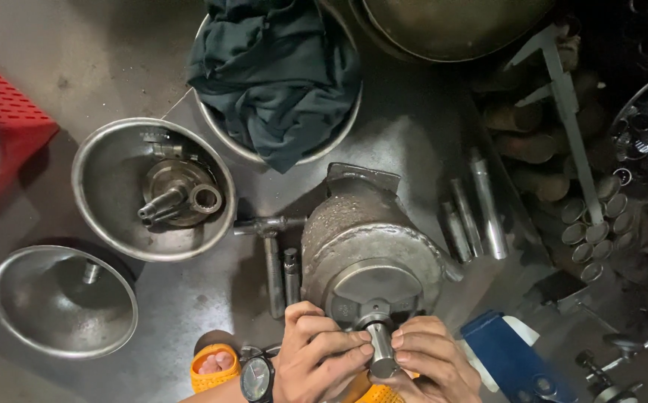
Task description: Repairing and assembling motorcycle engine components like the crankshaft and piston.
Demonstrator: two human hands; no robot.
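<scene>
Head view | left hand (316, 351) and right hand (428, 358) fingers clamped together around steel shaft (381, 351) | shaft stood out of grey metal housing (365, 239) on floor | T-handle wrench (271, 246) just left | bowl of parts (152, 190) farther left

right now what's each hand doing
Left hand: closed, fingers gripping the steel shaft that sticks out of the metal housing.
Right hand: closed on the same shaft.

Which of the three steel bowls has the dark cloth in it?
The top steel bowl, above the grey housing: dark green cloth fills it. The middle-left bowl holds a metal part; the lower-left bowl only a central stub.
</scene>
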